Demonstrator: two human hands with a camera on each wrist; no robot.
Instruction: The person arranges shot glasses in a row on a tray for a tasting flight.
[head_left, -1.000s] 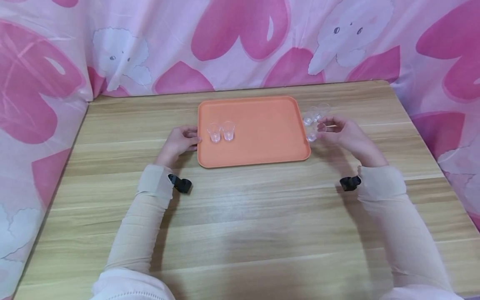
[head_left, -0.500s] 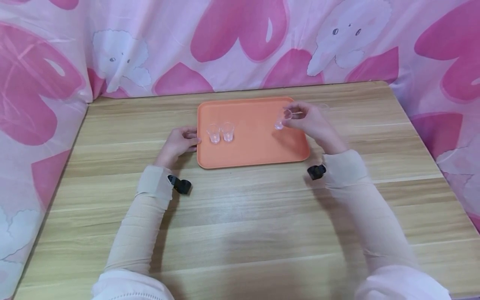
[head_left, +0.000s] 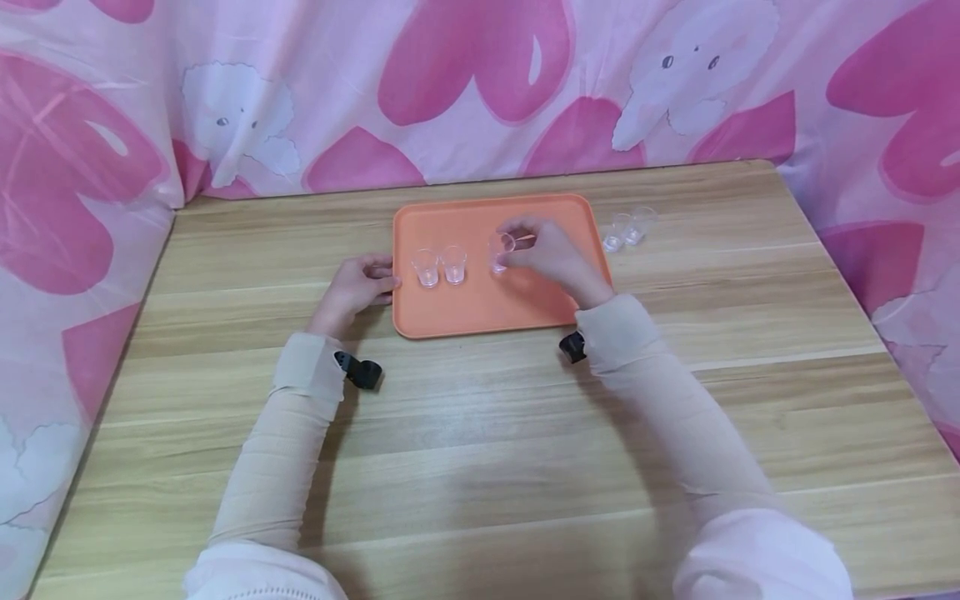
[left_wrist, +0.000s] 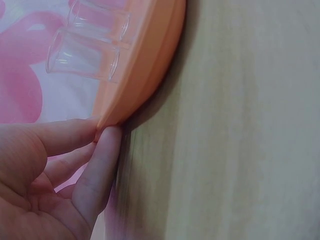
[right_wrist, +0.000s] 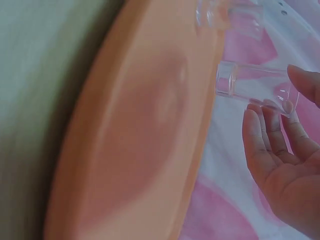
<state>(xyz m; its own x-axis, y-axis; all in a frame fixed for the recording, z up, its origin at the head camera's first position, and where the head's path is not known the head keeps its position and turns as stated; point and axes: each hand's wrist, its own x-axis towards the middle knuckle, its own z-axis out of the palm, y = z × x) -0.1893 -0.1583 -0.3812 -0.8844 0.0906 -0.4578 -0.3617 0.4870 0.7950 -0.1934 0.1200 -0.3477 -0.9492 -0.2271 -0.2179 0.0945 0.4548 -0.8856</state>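
An orange tray [head_left: 480,312] lies on the wooden table, its left rim pinched between thumb and fingers of my left hand [head_left: 352,290]; the left wrist view shows that grip on the tray edge [left_wrist: 145,65] by my left hand [left_wrist: 55,175]. Two clear cups, one [head_left: 427,271] beside the other [head_left: 454,267], stand upright on the tray's left part. Over the tray's middle my right hand [head_left: 551,254] holds a third clear cup [head_left: 498,257] by its upper part. In the right wrist view, thumb and fingers of my right hand [right_wrist: 292,160] hold that cup [right_wrist: 250,82] near its rim.
Right of the tray, clear cups [head_left: 612,239] [head_left: 636,229] stand close together on the table [head_left: 465,450]. A pink patterned curtain [head_left: 360,75] hangs behind the table and along both sides. A black wrist camera [head_left: 363,372] sits at the left cuff.
My right hand has taken a cup from the group at the right and carried it leftward over the tray. My left hand stays on the tray's left rim.
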